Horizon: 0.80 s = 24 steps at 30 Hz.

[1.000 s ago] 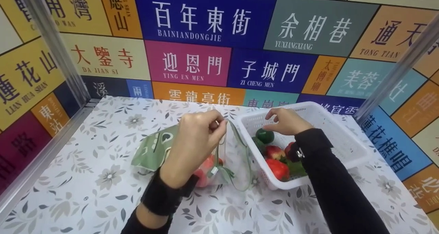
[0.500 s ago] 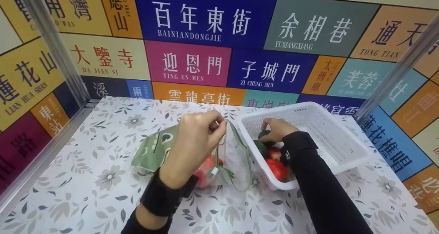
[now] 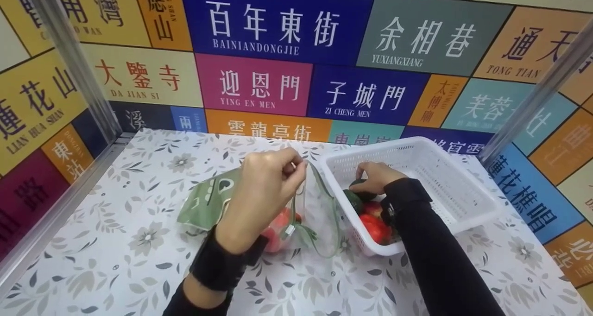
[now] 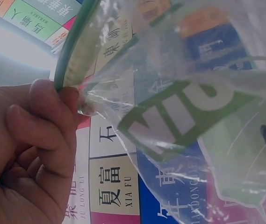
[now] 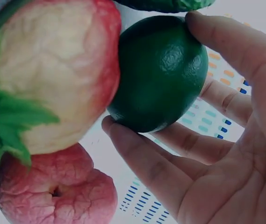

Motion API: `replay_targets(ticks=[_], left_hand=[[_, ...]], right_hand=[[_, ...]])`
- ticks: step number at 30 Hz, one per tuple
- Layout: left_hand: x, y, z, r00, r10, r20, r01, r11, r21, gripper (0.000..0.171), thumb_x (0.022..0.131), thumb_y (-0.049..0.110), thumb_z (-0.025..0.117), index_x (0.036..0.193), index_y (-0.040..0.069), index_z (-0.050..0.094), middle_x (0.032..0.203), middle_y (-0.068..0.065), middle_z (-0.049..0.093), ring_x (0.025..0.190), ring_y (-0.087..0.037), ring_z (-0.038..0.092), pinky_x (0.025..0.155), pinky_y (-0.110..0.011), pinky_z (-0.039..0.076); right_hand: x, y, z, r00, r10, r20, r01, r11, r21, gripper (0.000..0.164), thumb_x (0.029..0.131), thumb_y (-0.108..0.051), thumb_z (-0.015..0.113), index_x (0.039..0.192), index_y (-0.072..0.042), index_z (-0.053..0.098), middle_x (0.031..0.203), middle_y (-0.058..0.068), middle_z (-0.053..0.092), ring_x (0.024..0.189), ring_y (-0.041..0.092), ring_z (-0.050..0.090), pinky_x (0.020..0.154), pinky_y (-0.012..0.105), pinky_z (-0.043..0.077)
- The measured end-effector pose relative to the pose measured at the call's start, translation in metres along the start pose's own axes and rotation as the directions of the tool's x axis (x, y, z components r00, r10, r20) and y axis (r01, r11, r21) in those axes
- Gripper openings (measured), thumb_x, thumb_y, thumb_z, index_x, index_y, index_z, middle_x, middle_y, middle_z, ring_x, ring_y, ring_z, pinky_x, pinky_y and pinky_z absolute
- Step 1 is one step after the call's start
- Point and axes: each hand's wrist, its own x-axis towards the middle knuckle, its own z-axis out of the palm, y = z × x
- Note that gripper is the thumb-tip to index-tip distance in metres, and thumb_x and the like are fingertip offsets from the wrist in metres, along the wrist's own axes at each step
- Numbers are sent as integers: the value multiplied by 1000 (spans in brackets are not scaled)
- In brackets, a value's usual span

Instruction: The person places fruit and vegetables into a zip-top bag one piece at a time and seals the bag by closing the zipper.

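My left hand pinches the top edge of a clear plastic bag by its green trim, between thumb and fingers. The bag has green printed panels, and reddish items show through it low down. Inside the white basket, my right hand holds a smooth, dark green round fruit, with the thumb on one side and fingertips on the other. Against that fruit lies a pale peach with a red flank and green leaves. A wrinkled, dull red fruit lies below the peach.
A bright red fruit and another dark green one lie along the basket's left side. The bag's green strap loops close to the basket. A floral tablecloth covers the table, with sign-printed panels behind.
My right hand has lowered into the basket, moved slightly left, and closed its fingers round the dark green fruit. The left hand and the bag stay in place.
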Motion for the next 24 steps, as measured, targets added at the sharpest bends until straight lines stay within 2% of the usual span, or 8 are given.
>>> replay_targets(ticks=[5, 8, 12, 17, 24], left_hand=[[2, 1, -1, 1000, 8, 4, -8, 1000, -11, 15, 92, 11, 66, 78, 9, 72, 67, -1, 71, 53, -7, 57, 52, -16, 49], [2, 1, -1, 1000, 17, -4, -17, 1000, -6, 15, 92, 11, 66, 77, 9, 72, 65, 0, 69, 53, -7, 54, 52, -18, 48], [1, -1, -1, 1000, 27, -14, -27, 1000, 3, 16, 92, 11, 66, 76, 10, 71, 64, 1, 68, 53, -7, 52, 52, -19, 46], [0, -2, -1, 1000, 22, -11, -22, 1000, 2, 15, 91, 10, 66, 77, 9, 71, 65, 1, 69, 53, -7, 53, 51, -19, 47], [0, -1, -1, 1000, 5, 1, -5, 1000, -4, 14, 91, 11, 67, 78, 9, 72, 66, 0, 70, 54, -7, 56, 53, -17, 49]], right_hand=[[-7, -2, -8, 1000, -8, 24, 8, 1000, 16, 47, 82, -37, 77, 116, -6, 68, 113, 17, 69, 94, 26, 59, 81, 38, 48], [-12, -3, -11, 998, 4, 64, -6, 1000, 31, 51, 78, -27, 79, 122, -6, 67, 118, 18, 68, 95, 26, 62, 85, 39, 51], [-16, -4, -12, 992, 58, 110, -67, 995, 77, 56, 76, -20, 80, 128, -9, 63, 116, 17, 67, 86, 22, 65, 75, 33, 54], [-23, -6, -12, 986, 108, 126, -124, 983, 134, 57, 78, -25, 82, 128, -11, 60, 106, 14, 66, 75, 20, 63, 58, 26, 52], [-31, -10, -15, 985, 99, 141, -120, 982, 148, 60, 79, -26, 80, 132, -8, 58, 101, 12, 68, 76, 22, 66, 58, 27, 54]])
